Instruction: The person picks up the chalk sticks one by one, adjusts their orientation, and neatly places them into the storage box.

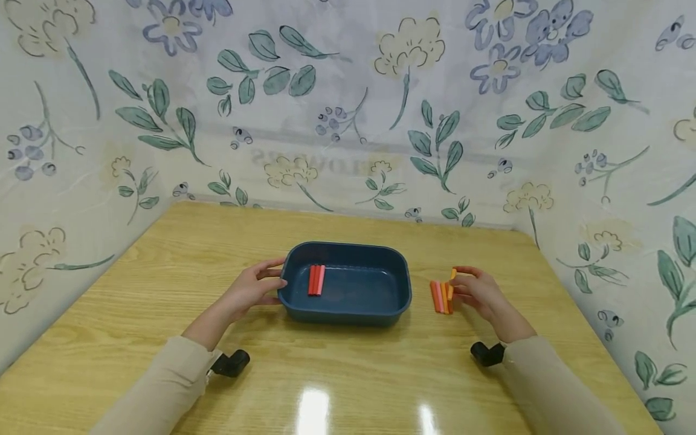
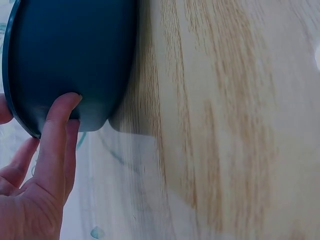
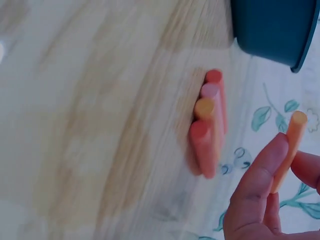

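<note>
A dark blue rectangular bin (image 1: 342, 316) with rounded corners stands on the table. My left hand (image 1: 252, 286) holds its left end, thumb at the rim and fingers against the outer wall, as the left wrist view shows. Inside the bin, toward the left, lie several red and pink chalk sticks (image 1: 316, 280) side by side. To the right of the bin, my right hand (image 1: 480, 293) pinches an orange chalk stick (image 3: 292, 146) between thumb and fingers. Just left of that hand, a short row of red, pink and orange chalk sticks (image 3: 212, 107) lies on the table.
The light wooden table (image 1: 228, 399) shows two bright reflections near its front. A floral cloth (image 1: 348, 90) hangs behind it and along both sides. Each wrist carries a black camera mount, one of them the left mount (image 1: 231, 364).
</note>
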Demonstrator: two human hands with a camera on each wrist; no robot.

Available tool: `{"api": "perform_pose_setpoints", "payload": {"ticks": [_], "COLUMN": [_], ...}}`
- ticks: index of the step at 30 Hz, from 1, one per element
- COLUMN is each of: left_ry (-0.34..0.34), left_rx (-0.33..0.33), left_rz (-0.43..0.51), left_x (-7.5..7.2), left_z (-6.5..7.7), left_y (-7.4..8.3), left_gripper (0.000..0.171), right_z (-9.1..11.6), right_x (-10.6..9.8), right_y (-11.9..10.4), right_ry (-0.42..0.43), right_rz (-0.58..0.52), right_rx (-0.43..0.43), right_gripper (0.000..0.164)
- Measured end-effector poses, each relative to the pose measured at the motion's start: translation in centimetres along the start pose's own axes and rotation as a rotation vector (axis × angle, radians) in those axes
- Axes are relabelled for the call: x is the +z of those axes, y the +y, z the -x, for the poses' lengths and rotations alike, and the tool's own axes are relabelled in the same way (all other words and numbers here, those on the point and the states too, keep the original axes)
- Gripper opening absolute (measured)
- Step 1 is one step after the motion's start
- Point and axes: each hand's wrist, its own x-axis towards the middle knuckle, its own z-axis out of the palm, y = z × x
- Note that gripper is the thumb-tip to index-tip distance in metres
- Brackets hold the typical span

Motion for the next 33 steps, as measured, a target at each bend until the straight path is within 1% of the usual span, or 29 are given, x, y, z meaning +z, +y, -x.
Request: {"api": "perform_pose_setpoints", "payload": {"ticks": [4, 13, 18, 26, 30, 33], "left_ry": [0.006, 0.005, -0.002, -0.012, -0.019, -0.02], "left_rx": [-0.002, 0.004, 0.011, 0.022, 0.031, 0.028], "left_rz": [-0.008, -0.023, -0.018, -0.008, -0.011, -0.012], "left_x": [-0.1, -0.1, 0.0, -0.2, -0.2, -0.1], "left_z": [0.0, 0.1, 0.1, 0.1, 0.1, 0.1], "left_y": [0.1, 0.0, 0.2, 0.2, 0.2, 0.2], "left_gripper": [0.06, 0.059, 0.06, 0.061, 0.061, 0.061], "right_z": [0.1, 0.0, -0.2, -0.7, -0.9, -1.0], "right_x": [0.7, 2.4, 3.6, 6.0, 7.1, 7.9], "right_y": [-0.5, -1.3, -1.9, -2.7, -3.1, -3.5], "right_ry": [0.0, -0.001, 0.002, -0.03, -0.046, -0.052], "right_rz": [-0.036, -0.061, -0.051, -0.042, -0.056, -0.045], "right_rx": [-0.007, -0.031, -0.03, -0.041, -0.051, -0.054], "right_gripper": [0.058, 0.055, 0.053, 0.052, 0.053, 0.052]}}
